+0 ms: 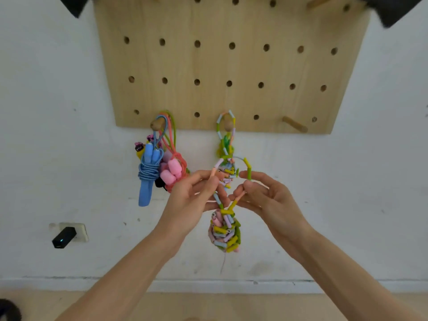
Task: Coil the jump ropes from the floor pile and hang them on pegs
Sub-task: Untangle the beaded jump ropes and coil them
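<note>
A wooden pegboard hangs on the white wall. A coiled beaded jump rope in pastel colours dangles between my hands, its loop held open. My left hand pinches the loop's left side and my right hand pinches its right side with the green bead. Behind it, another beaded rope hangs from the middle peg. On the left peg hang a blue rope and a pink one with foam handles.
A bare wooden peg sticks out at the lower right of the board, another at the top right. A black plug sits in a wall socket at lower left. Baseboard and floor run along the bottom.
</note>
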Motion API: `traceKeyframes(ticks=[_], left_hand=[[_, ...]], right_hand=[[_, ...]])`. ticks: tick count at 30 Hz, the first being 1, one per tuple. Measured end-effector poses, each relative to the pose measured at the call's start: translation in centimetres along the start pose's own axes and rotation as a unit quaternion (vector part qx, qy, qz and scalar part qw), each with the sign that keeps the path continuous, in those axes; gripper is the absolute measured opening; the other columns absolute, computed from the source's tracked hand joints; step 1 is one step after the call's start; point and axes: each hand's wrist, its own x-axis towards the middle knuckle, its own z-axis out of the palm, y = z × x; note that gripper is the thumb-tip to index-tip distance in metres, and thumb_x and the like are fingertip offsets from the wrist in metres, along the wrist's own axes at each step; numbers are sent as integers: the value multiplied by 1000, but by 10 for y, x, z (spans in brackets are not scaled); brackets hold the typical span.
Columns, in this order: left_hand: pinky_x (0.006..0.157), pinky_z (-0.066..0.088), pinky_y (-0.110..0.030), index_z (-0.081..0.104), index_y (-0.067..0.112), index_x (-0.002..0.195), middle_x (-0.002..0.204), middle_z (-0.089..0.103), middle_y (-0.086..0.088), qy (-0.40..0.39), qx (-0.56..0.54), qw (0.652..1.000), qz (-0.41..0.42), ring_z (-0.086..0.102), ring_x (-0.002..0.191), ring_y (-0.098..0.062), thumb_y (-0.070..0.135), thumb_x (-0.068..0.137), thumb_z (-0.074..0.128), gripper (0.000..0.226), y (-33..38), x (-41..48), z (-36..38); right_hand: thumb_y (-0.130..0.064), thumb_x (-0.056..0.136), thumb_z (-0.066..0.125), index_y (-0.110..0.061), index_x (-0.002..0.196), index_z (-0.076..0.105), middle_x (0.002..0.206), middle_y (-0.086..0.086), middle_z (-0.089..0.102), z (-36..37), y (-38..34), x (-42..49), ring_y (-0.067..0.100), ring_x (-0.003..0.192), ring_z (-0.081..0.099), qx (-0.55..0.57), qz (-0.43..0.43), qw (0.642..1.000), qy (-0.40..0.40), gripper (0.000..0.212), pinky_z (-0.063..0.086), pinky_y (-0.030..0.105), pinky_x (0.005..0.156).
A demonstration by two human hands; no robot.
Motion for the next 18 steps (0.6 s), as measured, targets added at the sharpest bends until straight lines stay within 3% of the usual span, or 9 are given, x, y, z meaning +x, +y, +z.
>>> traceKeyframes(ticks=[3, 5, 8, 11, 18], left_hand=[[72, 63, -32, 69, 7, 102, 85, 76, -12, 22, 32, 998, 42, 77, 82, -28, 21, 106, 55, 20, 21, 28, 11], [65, 62, -26, 71, 5, 99, 85, 77, -8, 55, 68, 994, 67, 78, 78, -21, 18, 105, 58, 20, 29, 45, 15], [52, 55, -23, 75, 15, 94, 82, 76, 1, 120, 181, 972, 88, 73, 66, -8, 24, 102, 64, 16, 34, 72, 12], [55, 52, -31, 75, 26, 91, 86, 75, 7, 116, 262, 956, 69, 72, 60, -9, 31, 100, 66, 14, 30, 101, -1], [43, 42, -22, 75, 18, 92, 90, 78, -1, 102, 255, 961, -19, 72, 57, -12, 29, 96, 71, 12, -3, 152, -2]], right_hand=[[-14, 106, 55, -3, 113, 67, 88, 11, 76, 2, -27, 24, 22, 85, 76, -23, -39, 998, 44, 17, 60, 27, 79], [-15, 107, 56, -4, 114, 67, 83, 9, 74, 2, -41, 40, 20, 81, 75, -46, -60, 995, 57, 17, 59, 25, 73], [-15, 106, 58, -12, 112, 71, 78, 7, 72, -2, -53, 68, 20, 76, 73, -89, -80, 990, 70, 14, 58, 24, 68], [-14, 106, 58, -13, 114, 72, 78, 6, 73, -10, -57, 98, 18, 75, 71, -146, -82, 982, 83, 16, 60, 27, 69], [-15, 103, 64, -27, 103, 73, 78, 2, 73, -19, -52, 155, 11, 64, 67, -259, -84, 959, 85, 15, 54, 23, 60]])
